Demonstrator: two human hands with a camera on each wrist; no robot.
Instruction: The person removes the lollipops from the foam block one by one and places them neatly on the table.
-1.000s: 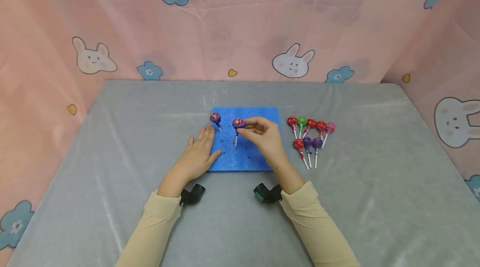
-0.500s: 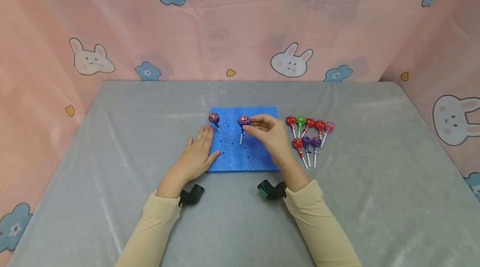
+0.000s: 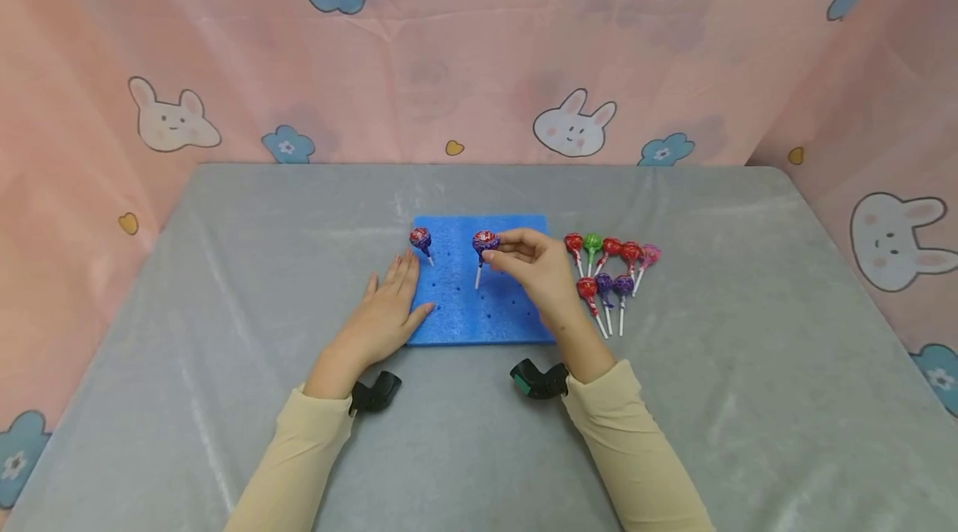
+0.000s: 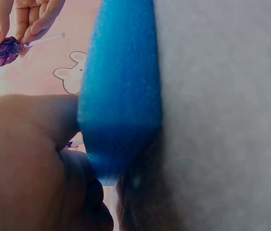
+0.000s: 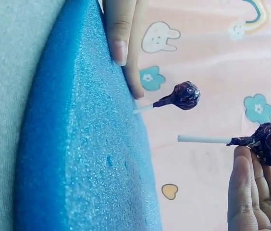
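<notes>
A blue foam board [image 3: 464, 326] with several small holes lies on the grey table. My left hand [image 3: 383, 314] rests along its left edge, fingers straight and thumb on its front left part. Near the back left corner, a lollipop in a red and purple wrapper [image 3: 421, 239] stands tilted, its stick in the foam. My right hand [image 3: 537, 268] pinches a similar lollipop [image 3: 485, 243] by the candy end, between thumb and fingers. In the right wrist view, the white stick [image 5: 203, 139] of this lollipop points toward the foam, and its tip is apart from the surface.
To the right of the board lie several wrapped lollipops in two rough rows, among them a green one [image 3: 593, 243], a pink one [image 3: 651, 254] and a purple one [image 3: 624, 286]. A pink curtain [image 3: 464, 41] hangs behind the table.
My right hand has moved a little to the right over the board, carrying the lollipop. The left hand stays at the board's edge. The head view has shifted slightly.
</notes>
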